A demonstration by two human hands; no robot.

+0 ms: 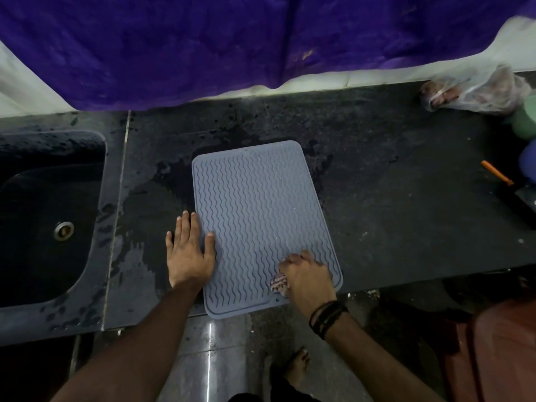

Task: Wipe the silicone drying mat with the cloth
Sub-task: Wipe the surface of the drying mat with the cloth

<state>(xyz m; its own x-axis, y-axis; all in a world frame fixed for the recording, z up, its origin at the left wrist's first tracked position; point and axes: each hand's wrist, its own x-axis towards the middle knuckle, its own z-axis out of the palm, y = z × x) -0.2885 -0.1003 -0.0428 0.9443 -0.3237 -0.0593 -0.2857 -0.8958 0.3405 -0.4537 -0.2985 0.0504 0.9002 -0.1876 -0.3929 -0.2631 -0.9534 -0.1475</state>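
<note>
Pressing left hand (190,253) flat on mat (261,204) edge, right hand (306,275) apparently gripping bunched cloth (279,282).

Matt ribbed silicone mat (261,216); speckled stone counter (391,198), wet patches.

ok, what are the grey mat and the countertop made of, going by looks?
Grey rectangular wavy-ribbed mat: likely silicone or soft rubber; matte, moulded ridges, rounded corners. Dark speckled countertop: looks like polished stone, perhaps granite; mottled surface with wet patches, though it could be a composite.
</note>
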